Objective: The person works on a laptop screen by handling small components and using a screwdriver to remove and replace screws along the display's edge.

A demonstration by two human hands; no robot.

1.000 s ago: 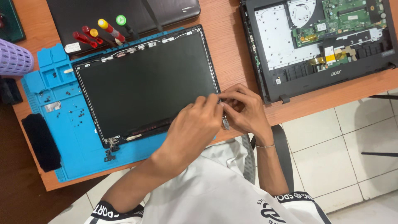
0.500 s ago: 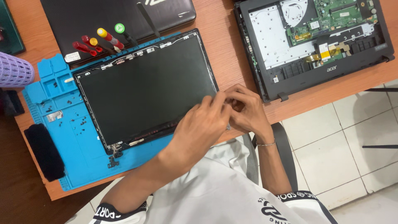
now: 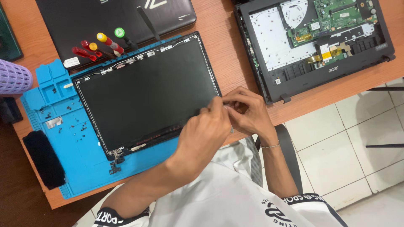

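A dark laptop screen panel (image 3: 147, 92) in its thin black frame lies tilted on a blue work mat (image 3: 80, 168). My left hand (image 3: 202, 134) and my right hand (image 3: 246, 111) meet at the panel's near right corner. The fingertips of both are pinched together there, over the corner. What they pinch is too small and too covered to make out. A thin bracelet sits on my right wrist.
An opened laptop base (image 3: 315, 42) with bare circuit board lies at the right. A closed black laptop (image 3: 126, 17) is at the back, with several coloured screwdrivers (image 3: 99, 44) on it. Small screws dot the mat's left trays (image 3: 63, 117). A black pad (image 3: 40, 157) and a purple basket (image 3: 12, 77) sit at left.
The view has shifted slightly. Both hands stay at the panel's corner, with the fingers drawn a little closer together.
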